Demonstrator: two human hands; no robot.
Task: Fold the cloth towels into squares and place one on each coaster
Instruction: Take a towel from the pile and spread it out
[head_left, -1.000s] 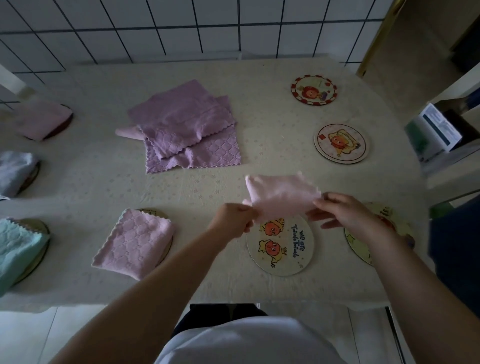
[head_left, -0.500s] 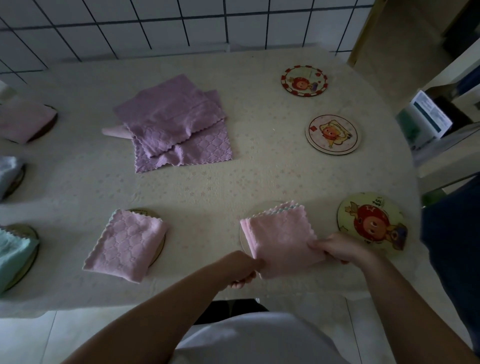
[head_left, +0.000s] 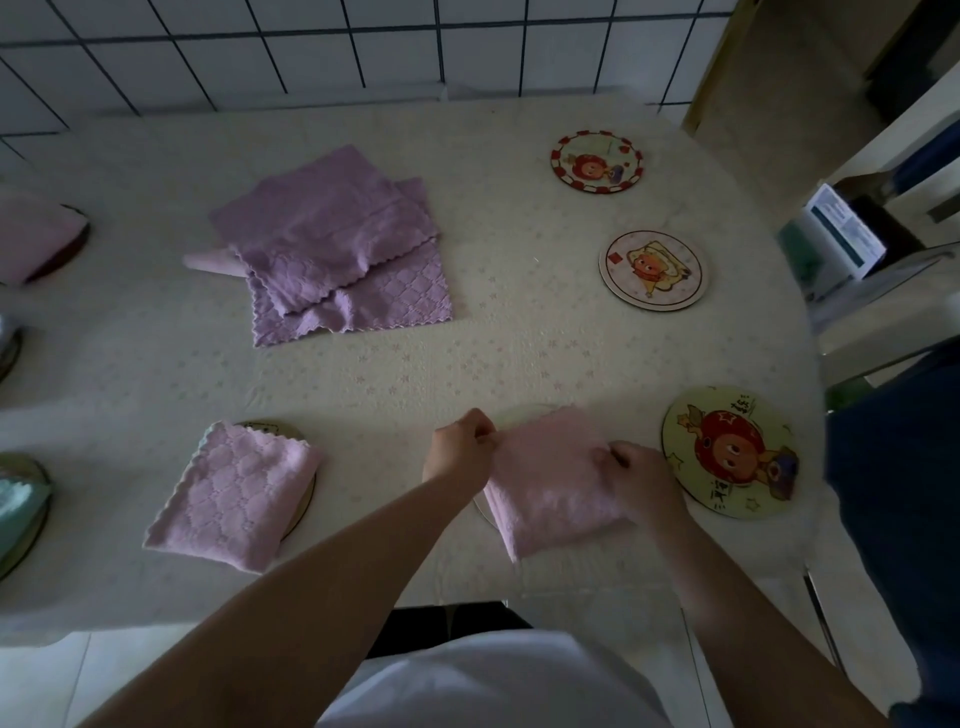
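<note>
Fingers (head_left: 485, 434) of left hand (head_left: 457, 452) pinch the pink towel (head_left: 550, 483) at its far left corner; right hand (head_left: 639, 478) grips its right edge. Towel lies folded over a coaster (head_left: 480, 506) on the bench (head_left: 519, 343) — nearly hidden. Best to square the corners, centre it, flatten gently, then let go — three coasters remain bare.

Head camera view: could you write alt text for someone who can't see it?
Two hands, left hand and right hand, pinch a folded pink towel lying over a coaster at the table's near edge. Three bare coasters lie to the right; unfolded purple towels lie beyond.
</note>
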